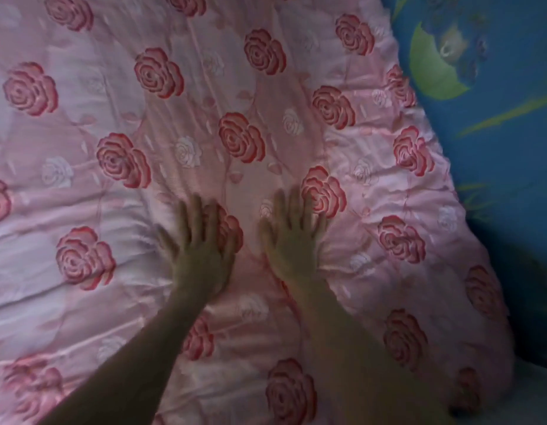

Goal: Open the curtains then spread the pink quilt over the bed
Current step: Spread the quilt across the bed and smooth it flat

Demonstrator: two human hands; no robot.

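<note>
The pink quilt [180,124], shiny and printed with red and white roses, lies spread flat and fills most of the view. My left hand [201,246] rests palm down on it near the middle, fingers apart. My right hand [292,237] lies flat beside it, fingers spread, a little blurred by motion. Neither hand holds any fabric. Shallow wrinkles run across the quilt around both hands. The quilt's right edge [441,167] curves down along the bed. No curtains are in view.
A blue bed sheet [508,154] with green leaf shapes shows to the right of the quilt's edge. A pale patch [530,397] lies at the lower right corner.
</note>
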